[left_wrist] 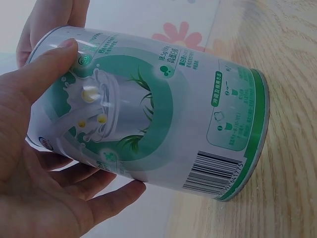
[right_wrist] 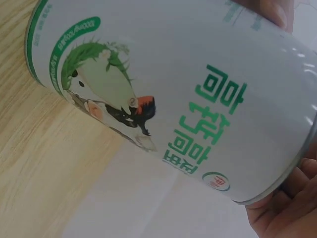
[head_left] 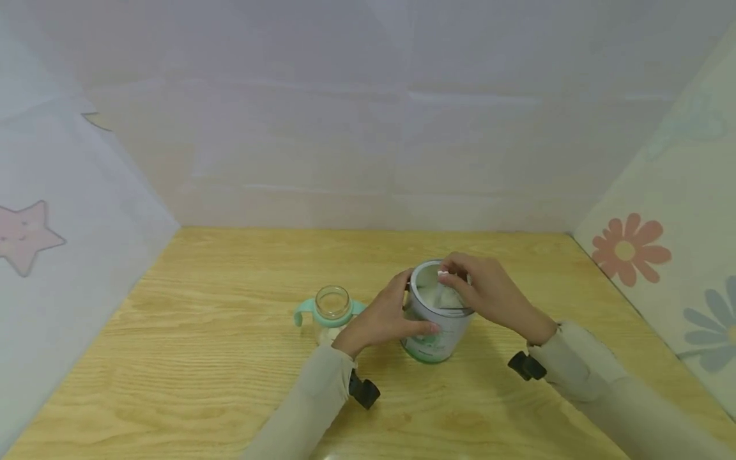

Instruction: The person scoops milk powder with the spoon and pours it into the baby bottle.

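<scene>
A white and green can (head_left: 437, 335) stands open on the wooden table, tilted slightly, with pale powder inside. The left hand (head_left: 391, 313) grips its side, thumb across the front; in the left wrist view the fingers curl round the can (left_wrist: 188, 119). At the can's mouth the right hand (head_left: 489, 291) pinches a small white piece (head_left: 443, 274), perhaps a scoop handle; its lower part is unclear inside the can. The right wrist view shows the can (right_wrist: 163, 99) with part of the right hand (right_wrist: 290, 213) by its rim.
Left of the can, partly behind the left forearm, stands a clear bottle (head_left: 332, 303) without a lid, with mint-green handles and some pale powder low inside. Printed walls surround the wooden table (head_left: 230, 383) at the back and both sides.
</scene>
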The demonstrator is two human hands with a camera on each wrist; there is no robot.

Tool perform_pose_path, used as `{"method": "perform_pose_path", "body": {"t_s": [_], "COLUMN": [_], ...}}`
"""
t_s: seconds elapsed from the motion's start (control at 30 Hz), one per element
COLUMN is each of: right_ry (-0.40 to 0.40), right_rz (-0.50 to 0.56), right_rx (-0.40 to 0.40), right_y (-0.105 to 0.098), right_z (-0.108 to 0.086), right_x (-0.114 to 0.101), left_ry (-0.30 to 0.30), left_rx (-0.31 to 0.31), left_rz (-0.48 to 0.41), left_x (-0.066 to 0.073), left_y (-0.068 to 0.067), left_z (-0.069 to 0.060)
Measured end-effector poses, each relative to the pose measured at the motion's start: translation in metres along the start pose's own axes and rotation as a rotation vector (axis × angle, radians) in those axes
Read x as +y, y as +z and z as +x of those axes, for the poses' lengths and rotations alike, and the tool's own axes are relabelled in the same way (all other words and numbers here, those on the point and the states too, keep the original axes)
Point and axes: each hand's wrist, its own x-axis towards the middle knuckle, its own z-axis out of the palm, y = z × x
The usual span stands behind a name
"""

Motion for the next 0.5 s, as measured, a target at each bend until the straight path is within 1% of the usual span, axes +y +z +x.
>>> {"method": "perform_pose_path", "body": {"t_s": [0.17, 0.27, 0.5], "right_ry": [0.062, 0.083, 0.145], "right_rz": [0.018, 0.022, 0.028], "right_rx": [-0.034, -0.033, -0.021], "right_y": [0.001, 0.002, -0.001], "right_z": [0.008, 0.012, 0.016], "right_x": [0.007, 0.01, 0.011], "left_ry": [0.006, 0.008, -0.009], "left_rx": [-0.012, -0.02, -0.017], "left_rz": [-0.033, -0.061, -0.055], "left_x": [-0.001, -0.002, -0.002], "left_y": [0.001, 0.001, 0.001], "left_z": [0.0, 0.0, 0.001]}}
